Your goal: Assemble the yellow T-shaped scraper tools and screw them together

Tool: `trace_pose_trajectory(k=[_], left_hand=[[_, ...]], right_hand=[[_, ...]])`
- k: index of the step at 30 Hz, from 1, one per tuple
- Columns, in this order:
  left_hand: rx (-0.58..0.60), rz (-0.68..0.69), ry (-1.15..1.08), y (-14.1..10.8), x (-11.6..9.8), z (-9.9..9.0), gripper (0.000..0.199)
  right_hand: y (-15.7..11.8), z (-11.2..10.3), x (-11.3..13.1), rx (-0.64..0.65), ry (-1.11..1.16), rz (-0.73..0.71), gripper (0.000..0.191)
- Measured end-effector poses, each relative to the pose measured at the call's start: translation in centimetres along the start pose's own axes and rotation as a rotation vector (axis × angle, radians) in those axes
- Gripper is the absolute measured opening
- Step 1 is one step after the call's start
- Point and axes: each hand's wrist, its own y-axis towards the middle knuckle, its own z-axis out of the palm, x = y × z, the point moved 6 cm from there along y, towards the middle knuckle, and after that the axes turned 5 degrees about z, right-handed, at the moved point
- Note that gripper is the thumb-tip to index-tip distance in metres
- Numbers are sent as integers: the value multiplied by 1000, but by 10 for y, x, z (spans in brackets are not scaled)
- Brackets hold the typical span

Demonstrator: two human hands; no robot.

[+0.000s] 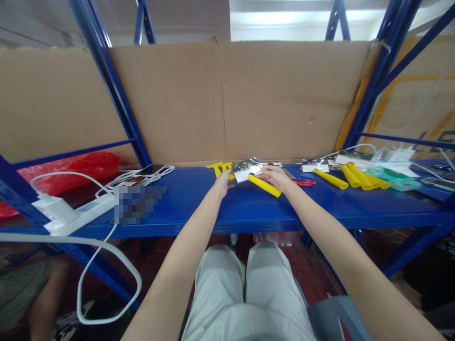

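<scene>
Here's the left grip (223, 183), thumb and fingers pinched on the left edge of a printed card (246, 169), and the right grip (274, 176) closing in on its right edge, so the card is held between the two, tilted, just above the desk (192, 201). A yellow tube (265, 185) slants from the card's lower right corner toward the right wrist; whether the fingers touch it, I cannot tell. Just behind the left grip sit some yellow parts (214, 166). Out to the right on the blue desk top, a red handle (304, 183) lies near the wrist, then a second card (316, 165), a lone tube (331, 179), a cluster of tubes (350, 175) and a greenish bag (398, 179) by white cables. Swing left: more white cable (161, 174), a blurred-out patch, a power strip (90, 211) with a plug (59, 210) in it, and a red bag (80, 169) beyond. Brown cardboard (170, 104) walls off the back, blue posts (122, 104) rise either side, and bright light pours in up top. Below the desk, pale trousers (227, 289) over a dark red floor (313, 260), and another person's leg (48, 293) at far left.
</scene>
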Motion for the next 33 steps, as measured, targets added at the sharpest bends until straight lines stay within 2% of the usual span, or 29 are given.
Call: trace_pose_trajectory(k=[4, 8, 11, 15, 20, 24, 28, 31, 33], left_hand=[[24, 25, 65, -2, 0, 1, 13], [80, 37, 28, -5, 2, 6, 17], [106, 7, -64, -8, 1, 10, 35], [145, -9, -77, -12, -2, 13, 54], [138, 38, -31, -7, 1, 11, 41], [136, 134, -48, -5, -1, 9, 43], [173, 33, -115, -10, 1, 12, 42], [167, -50, -147, -14, 3, 12, 34], [167, -50, -101, -16, 4, 12, 26]], right_hand=[[-5, 3, 2, -4, -8, 15, 21], [-8, 10, 3, 123, -32, 16, 18], [-8, 14, 2, 207, -64, 8, 17], [-8, 14, 1, 243, -79, -4, 19], [-11, 16, 3, 279, -82, -35, 20], [-13, 17, 4, 281, -55, -40, 22], [-14, 19, 5, 286, -60, -35, 24], [-15, 21, 7, 289, -67, -36, 27], [-16, 21, 7, 296, -68, -31, 30]])
